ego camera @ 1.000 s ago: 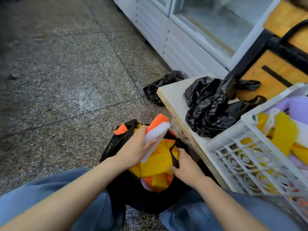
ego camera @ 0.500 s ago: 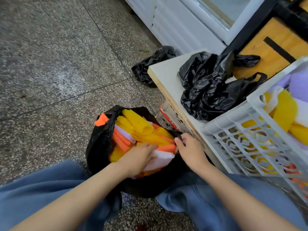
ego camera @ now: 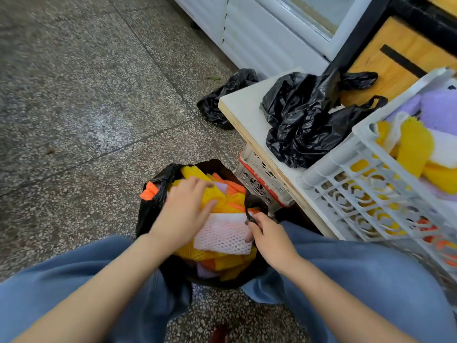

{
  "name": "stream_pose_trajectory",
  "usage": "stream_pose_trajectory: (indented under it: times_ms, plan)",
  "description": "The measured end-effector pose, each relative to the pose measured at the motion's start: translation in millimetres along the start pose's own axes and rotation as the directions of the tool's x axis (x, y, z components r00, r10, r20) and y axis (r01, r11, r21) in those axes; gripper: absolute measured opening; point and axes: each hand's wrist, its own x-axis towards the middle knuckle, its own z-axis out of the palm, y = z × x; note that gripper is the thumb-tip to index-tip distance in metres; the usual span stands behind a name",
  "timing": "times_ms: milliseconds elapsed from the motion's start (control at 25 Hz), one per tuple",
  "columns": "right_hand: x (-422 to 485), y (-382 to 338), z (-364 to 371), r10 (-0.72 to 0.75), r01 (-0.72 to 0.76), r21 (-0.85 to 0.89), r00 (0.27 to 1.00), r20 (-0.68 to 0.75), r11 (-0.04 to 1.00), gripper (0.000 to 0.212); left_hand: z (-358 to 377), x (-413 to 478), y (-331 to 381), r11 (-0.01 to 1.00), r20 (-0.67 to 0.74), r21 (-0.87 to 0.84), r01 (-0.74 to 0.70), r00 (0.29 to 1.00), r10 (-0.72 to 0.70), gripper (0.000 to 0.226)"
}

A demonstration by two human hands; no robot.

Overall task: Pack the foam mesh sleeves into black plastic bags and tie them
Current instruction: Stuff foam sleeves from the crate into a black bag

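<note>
Floor, between the knees: black plastic bag (ego camera: 148, 219), mouth open, filled to the rim. Foam mesh sleeves (ego camera: 222, 237) inside, judged very light, soft and springy, so likely to puff back up; press them flat rather than grip. Left hand (ego camera: 184, 211) lies palm-down on the yellow ones, fingers straight and spread. Right hand (ego camera: 268, 233) pinches the right handle loop (ego camera: 249, 211). Thin film, probably slippery; best taken by the handles. More sleeves in the white crate (ego camera: 346, 174), right.

white crate (ego camera: 356, 134), black bags (ego camera: 301, 125) on table (ego camera: 244, 107)
</note>
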Motion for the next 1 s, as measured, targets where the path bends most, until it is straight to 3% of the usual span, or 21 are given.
stream_pose_trajectory:
  times_ms: [80,120,200,240,320,400,440,520,560,760,840,920,1000]
  plan:
    - [-3.5,0.9,5.0,0.014,-0.014,0.01,1.0,0.005,1.0,0.026,-17.3,5.0,-15.5,0.98,-0.113,0.002,0.201,0.973,-0.2,0.045]
    - [-5.8,1.3,6.9,0.013,-0.013,0.006,1.0,0.006,1.0,0.026,-20.7,6.6,-26.3,0.942,-0.087,-0.021,0.334,0.938,-0.335,0.049]
    - [-11.6,1.0,7.8,0.005,-0.005,0.028,1.0,-0.001,1.0,0.025,-23.4,6.1,-44.2,0.815,0.098,-0.081,0.574,0.818,-0.566,0.063]
    - [-13.9,-0.5,6.5,-0.009,0.009,0.05,1.0,-0.01,0.999,0.022,-22.4,4.1,-48.7,0.754,0.175,-0.119,0.646,0.761,-0.625,0.057]
    - [-16.2,-8.4,1.9,-0.035,0.039,0.093,0.998,-0.046,0.995,0.012,-21.7,-2.7,-41.7,0.729,0.217,-0.169,0.664,0.746,-0.629,0.023]
    - [-15.3,-19.6,-1.3,0.029,-0.005,0.351,0.997,-0.065,0.936,0.02,-17.9,-9.4,-21.5,0.749,0.15,-0.257,0.61,0.791,-0.593,0.027]
    - [-15.6,-26.9,-1.0,0.111,-0.075,0.544,0.993,-0.034,0.836,0.026,-17.6,-13.5,-8.4,0.71,0.138,-0.365,0.603,0.789,-0.599,0.027]
    - [-19.0,-38.0,1.5,0.237,-0.212,0.763,0.968,0.08,0.611,0.031,-12.2,-23.4,10.3,0.521,0.173,-0.613,0.594,0.745,-0.645,0.023]
    - [-22.4,-41.2,4.7,0.249,-0.238,0.775,0.963,0.108,0.585,0.028,-7.5,-28.7,15.8,0.435,0.203,-0.683,0.587,0.725,-0.659,0.023]
    - [-32.2,-33.2,38.8,0.111,-0.04,0.444,0.985,-0.135,0.895,0.021,5.3,-53.5,33.6,0.44,0.303,-0.684,0.582,0.775,-0.555,0.027]
    - [-38.4,-37.3,46.4,0.09,0.0,0.485,0.983,-0.162,0.875,0.016,5.1,-58.7,42.0,0.39,0.362,-0.712,0.584,0.781,-0.509,0.027]
    - [-43.6,-43.5,47.3,0.126,-0.024,0.642,0.985,-0.114,0.766,0.009,3.0,-60.5,46.0,0.326,0.408,-0.74,0.589,0.777,-0.479,0.028]
    - [-44.6,-43.7,44.1,0.112,-0.022,0.657,0.989,-0.095,0.754,0.023,-0.1,-60.7,44.8,0.242,0.446,-0.771,0.589,0.771,-0.455,0.028]
